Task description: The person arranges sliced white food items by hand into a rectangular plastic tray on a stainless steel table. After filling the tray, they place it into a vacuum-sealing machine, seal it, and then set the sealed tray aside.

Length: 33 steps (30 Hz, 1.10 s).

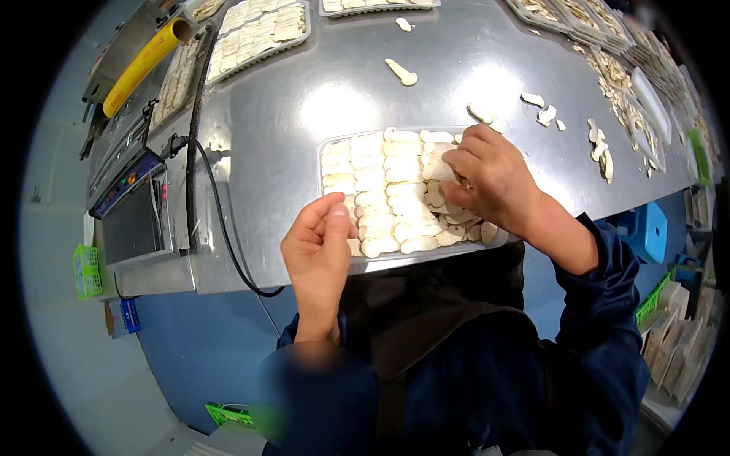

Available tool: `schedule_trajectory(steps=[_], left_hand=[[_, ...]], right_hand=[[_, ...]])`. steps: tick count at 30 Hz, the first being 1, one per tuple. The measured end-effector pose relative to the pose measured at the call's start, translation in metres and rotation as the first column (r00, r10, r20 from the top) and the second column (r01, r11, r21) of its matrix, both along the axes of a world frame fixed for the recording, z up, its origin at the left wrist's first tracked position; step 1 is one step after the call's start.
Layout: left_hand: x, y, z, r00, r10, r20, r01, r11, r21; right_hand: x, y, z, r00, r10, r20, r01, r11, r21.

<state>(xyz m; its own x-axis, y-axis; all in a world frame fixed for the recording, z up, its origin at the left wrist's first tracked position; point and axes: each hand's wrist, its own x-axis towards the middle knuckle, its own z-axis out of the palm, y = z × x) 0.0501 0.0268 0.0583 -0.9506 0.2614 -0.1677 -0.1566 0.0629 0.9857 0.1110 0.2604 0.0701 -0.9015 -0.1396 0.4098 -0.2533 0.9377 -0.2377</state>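
Note:
A clear plastic tray [320,165] lies at the table's front edge, holding overlapping rows of pale mushroom slices [372,199]. On its right side the slices form a looser pile [450,235]. Over that side, my right hand [495,176] has its thumb and fingers around a mushroom slice [437,165]; the palm hides part of the pile. My left hand [319,239] is at the tray's left front, its fingers curled and its thumb against the index finger. Nothing shows in its grip.
Loose slices [402,73] lie on the steel table [256,142]. Filled trays [259,40] stand at the back, with more trays and a slice heap [619,80] on the right. At left are a black cable [214,182], a machine with a control panel [134,176] and a yellow tube [140,71].

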Motion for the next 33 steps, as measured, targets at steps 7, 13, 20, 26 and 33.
schedule_trajectory(steps=[7,13,20,26,33], left_hand=[[-0.011,-0.025,-0.005,0.987,0.157,0.026,-0.157,0.987,0.021],[-0.002,-0.016,0.003,0.99,0.138,-0.017,-0.138,0.99,0.024],[0.012,-0.006,0.009,0.997,-0.048,-0.057,0.049,0.999,0.017],[0.039,0.014,0.013,0.929,-0.368,-0.037,0.37,0.928,0.044],[0.051,0.031,0.023,0.856,-0.516,0.028,0.511,0.853,0.107]], right_hand=[[-0.004,0.055,0.015,0.883,-0.464,0.064,0.468,0.866,-0.176],[-0.042,0.084,-0.011,0.761,-0.495,0.419,0.565,0.823,-0.055],[-0.033,0.089,-0.001,0.803,-0.497,0.329,0.584,0.767,-0.265],[0.02,0.035,0.024,0.831,-0.14,0.538,0.553,0.31,-0.773],[0.062,-0.035,0.041,0.733,0.191,0.653,0.611,0.234,-0.756]])
